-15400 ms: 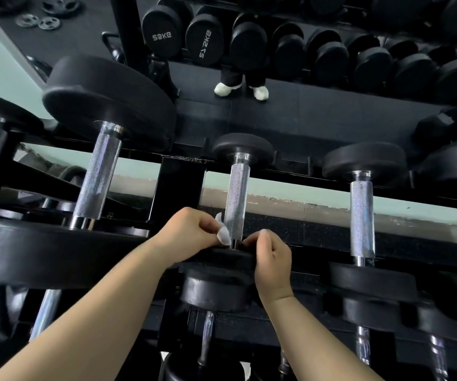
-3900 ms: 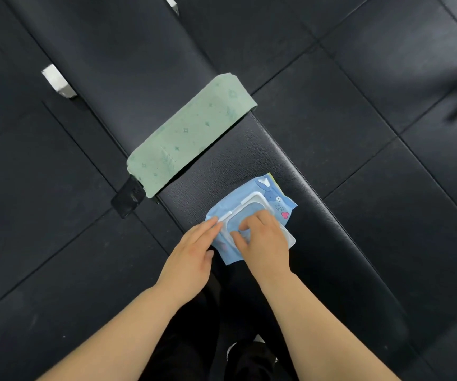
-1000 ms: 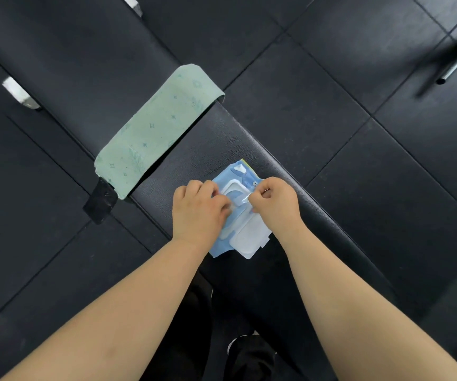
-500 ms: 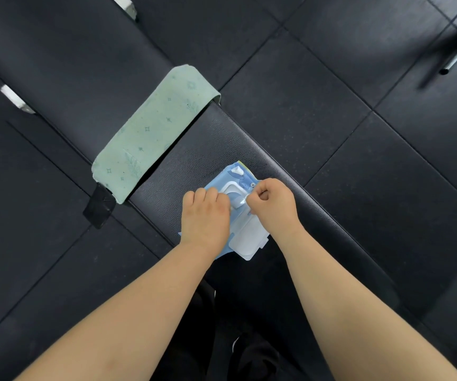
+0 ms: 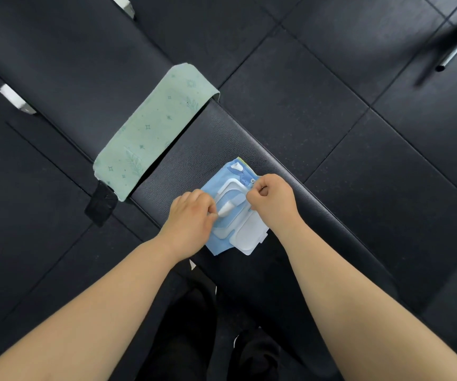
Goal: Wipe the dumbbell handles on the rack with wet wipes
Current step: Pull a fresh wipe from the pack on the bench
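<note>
The left hand (image 5: pixel 191 218) has slid slightly left, its grip pinching a wet wipe (image 5: pixel 225 209) from the open blue wipes pack (image 5: pixel 223 176) at frame centre on the surface (image 5: pixel 194 160), while the right hand (image 5: pixel 272 199) has its grip clamped on the pack's rim, so wiping the unseen dumbbell handles seemingly remains.

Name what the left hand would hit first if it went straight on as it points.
The white wipe poking from the wipes pack; the left hand's fingertips seem to pinch it.
</note>
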The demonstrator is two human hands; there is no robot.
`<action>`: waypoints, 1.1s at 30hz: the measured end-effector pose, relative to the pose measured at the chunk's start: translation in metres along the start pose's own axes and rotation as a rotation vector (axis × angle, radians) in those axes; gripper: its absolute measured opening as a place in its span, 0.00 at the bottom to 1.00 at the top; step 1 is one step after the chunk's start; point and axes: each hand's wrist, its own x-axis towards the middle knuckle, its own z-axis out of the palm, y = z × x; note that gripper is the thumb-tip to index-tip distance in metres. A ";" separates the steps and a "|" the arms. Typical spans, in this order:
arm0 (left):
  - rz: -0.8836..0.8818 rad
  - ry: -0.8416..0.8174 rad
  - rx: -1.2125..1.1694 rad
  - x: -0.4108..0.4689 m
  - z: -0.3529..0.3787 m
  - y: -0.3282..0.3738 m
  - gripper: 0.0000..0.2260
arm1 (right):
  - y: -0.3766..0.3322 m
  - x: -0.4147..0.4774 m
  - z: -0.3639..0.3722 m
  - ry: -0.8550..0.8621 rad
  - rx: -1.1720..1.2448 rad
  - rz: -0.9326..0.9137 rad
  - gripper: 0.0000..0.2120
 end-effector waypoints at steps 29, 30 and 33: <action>-0.096 -0.062 -0.215 0.004 -0.004 0.014 0.13 | -0.001 -0.005 0.003 0.043 0.034 -0.017 0.15; -0.103 -0.037 -0.256 0.000 -0.004 0.011 0.12 | 0.000 -0.005 0.003 0.040 0.039 -0.014 0.15; -0.141 0.012 -0.290 -0.005 -0.001 0.014 0.04 | -0.001 -0.004 0.004 0.034 0.035 -0.010 0.15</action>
